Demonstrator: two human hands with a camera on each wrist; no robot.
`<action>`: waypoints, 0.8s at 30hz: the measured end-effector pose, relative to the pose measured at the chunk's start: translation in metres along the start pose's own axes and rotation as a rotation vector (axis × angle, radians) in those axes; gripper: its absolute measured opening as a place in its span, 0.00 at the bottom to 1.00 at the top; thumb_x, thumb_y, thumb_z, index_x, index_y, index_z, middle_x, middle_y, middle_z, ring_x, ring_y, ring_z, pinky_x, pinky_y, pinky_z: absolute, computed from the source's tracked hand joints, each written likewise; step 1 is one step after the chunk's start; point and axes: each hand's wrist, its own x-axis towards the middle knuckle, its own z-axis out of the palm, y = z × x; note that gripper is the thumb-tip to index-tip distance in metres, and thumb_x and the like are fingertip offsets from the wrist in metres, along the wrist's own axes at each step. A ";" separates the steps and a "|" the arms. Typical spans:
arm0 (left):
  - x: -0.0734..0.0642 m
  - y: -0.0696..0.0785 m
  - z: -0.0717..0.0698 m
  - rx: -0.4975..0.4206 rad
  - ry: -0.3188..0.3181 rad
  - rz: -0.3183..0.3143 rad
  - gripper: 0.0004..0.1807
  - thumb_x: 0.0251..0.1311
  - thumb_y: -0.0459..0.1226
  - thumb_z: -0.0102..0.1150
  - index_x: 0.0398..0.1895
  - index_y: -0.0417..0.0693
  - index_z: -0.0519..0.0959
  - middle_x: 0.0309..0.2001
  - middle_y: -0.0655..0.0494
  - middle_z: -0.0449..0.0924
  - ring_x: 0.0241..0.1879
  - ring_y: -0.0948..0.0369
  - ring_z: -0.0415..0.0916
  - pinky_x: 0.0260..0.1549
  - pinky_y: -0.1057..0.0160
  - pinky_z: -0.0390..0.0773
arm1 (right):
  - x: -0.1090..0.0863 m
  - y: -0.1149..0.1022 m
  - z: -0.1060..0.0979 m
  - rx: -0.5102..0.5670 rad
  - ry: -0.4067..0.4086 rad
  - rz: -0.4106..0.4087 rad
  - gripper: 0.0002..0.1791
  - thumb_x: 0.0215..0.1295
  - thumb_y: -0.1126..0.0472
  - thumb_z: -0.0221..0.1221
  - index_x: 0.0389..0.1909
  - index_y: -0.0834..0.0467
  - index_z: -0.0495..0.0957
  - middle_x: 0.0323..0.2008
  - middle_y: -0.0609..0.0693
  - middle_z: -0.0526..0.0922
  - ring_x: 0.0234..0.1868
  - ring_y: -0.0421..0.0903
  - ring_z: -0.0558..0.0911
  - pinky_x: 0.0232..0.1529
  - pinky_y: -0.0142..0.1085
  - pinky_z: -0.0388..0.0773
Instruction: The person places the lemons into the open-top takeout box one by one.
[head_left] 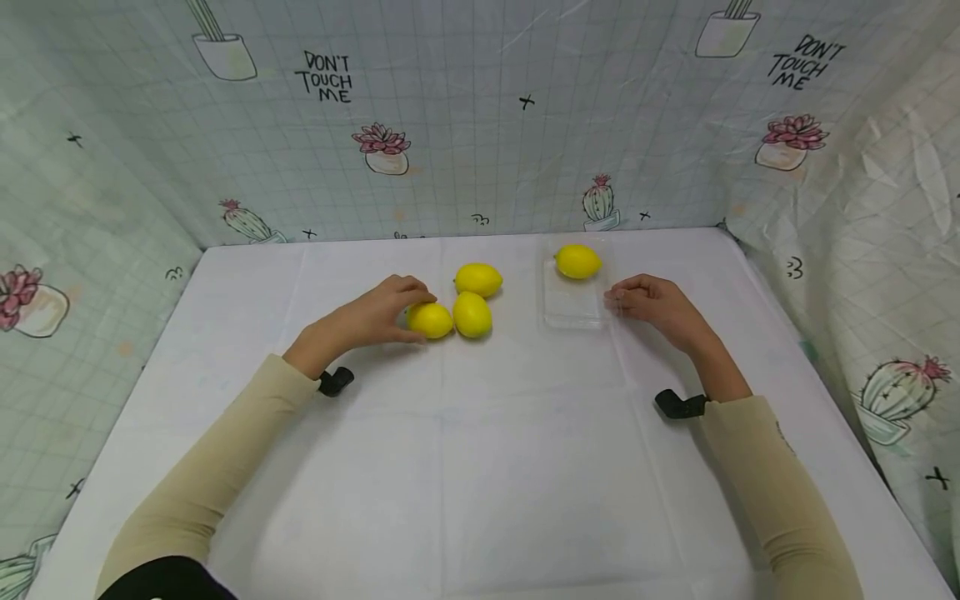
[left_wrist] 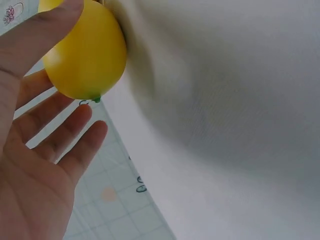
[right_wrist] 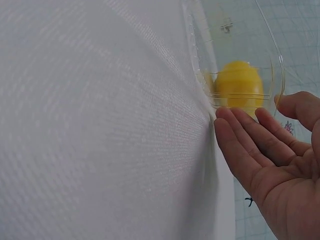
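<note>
My left hand (head_left: pixel 382 312) holds a yellow lemon (head_left: pixel 430 321) between thumb and fingers on the table. In the left wrist view the thumb lies across this lemon (left_wrist: pixel 87 52), its green tip showing, while the other fingers spread behind it. Two more lemons, one nearer (head_left: pixel 472 315) and one farther back (head_left: pixel 478 280), sit close by on the right. A clear plastic container (head_left: pixel 573 321) has one lemon (head_left: pixel 577 262) at its far end. My right hand (head_left: pixel 656 307) pinches the container's right edge; in the right wrist view thumb and fingertips meet at its rim (right_wrist: pixel 281 65).
A white cloth covers the table (head_left: pixel 525 467). Patterned curtain sheets (head_left: pixel 465 125) stand along the back and both sides. A black wrist camera (head_left: pixel 335 382) juts from the left sleeve, and another (head_left: pixel 680 405) from the right.
</note>
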 end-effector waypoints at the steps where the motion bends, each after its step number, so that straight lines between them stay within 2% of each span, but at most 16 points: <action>1: -0.001 0.000 -0.001 0.006 -0.004 0.014 0.34 0.56 0.44 0.77 0.64 0.40 0.77 0.62 0.43 0.72 0.62 0.46 0.68 0.66 0.46 0.71 | 0.000 0.000 0.000 -0.001 -0.001 0.002 0.25 0.77 0.52 0.57 0.63 0.67 0.71 0.62 0.63 0.78 0.55 0.44 0.82 0.56 0.28 0.80; 4: -0.001 0.003 -0.004 0.009 -0.025 0.024 0.34 0.56 0.42 0.77 0.64 0.38 0.76 0.65 0.42 0.72 0.64 0.46 0.69 0.67 0.46 0.70 | 0.000 0.000 -0.001 -0.015 -0.008 0.009 0.25 0.77 0.51 0.56 0.63 0.67 0.71 0.62 0.63 0.79 0.55 0.44 0.83 0.56 0.29 0.80; 11: 0.002 0.008 -0.008 0.035 -0.069 -0.037 0.35 0.54 0.37 0.78 0.65 0.38 0.75 0.61 0.45 0.76 0.56 0.50 0.75 0.62 0.50 0.77 | -0.001 -0.002 -0.002 -0.033 -0.017 0.017 0.26 0.77 0.50 0.56 0.64 0.66 0.71 0.62 0.62 0.79 0.56 0.45 0.82 0.56 0.29 0.80; 17: 0.002 0.009 -0.009 0.087 -0.105 -0.035 0.36 0.54 0.38 0.77 0.66 0.37 0.75 0.65 0.42 0.74 0.65 0.45 0.71 0.66 0.46 0.72 | -0.002 -0.004 -0.002 -0.053 -0.025 0.023 0.27 0.77 0.49 0.55 0.64 0.65 0.71 0.63 0.61 0.79 0.57 0.47 0.82 0.55 0.27 0.80; 21: 0.001 0.010 -0.008 0.080 -0.097 -0.041 0.39 0.53 0.39 0.78 0.67 0.35 0.74 0.66 0.40 0.74 0.66 0.43 0.70 0.67 0.45 0.71 | -0.001 -0.004 -0.003 -0.068 -0.026 0.023 0.27 0.77 0.48 0.55 0.65 0.65 0.71 0.64 0.61 0.78 0.58 0.48 0.82 0.55 0.27 0.80; 24: 0.000 0.012 -0.007 0.090 -0.061 -0.019 0.38 0.52 0.39 0.78 0.65 0.34 0.75 0.63 0.39 0.75 0.64 0.43 0.72 0.65 0.47 0.74 | 0.000 -0.004 -0.003 -0.067 -0.024 0.021 0.27 0.77 0.49 0.56 0.65 0.65 0.71 0.64 0.62 0.78 0.57 0.48 0.82 0.55 0.28 0.80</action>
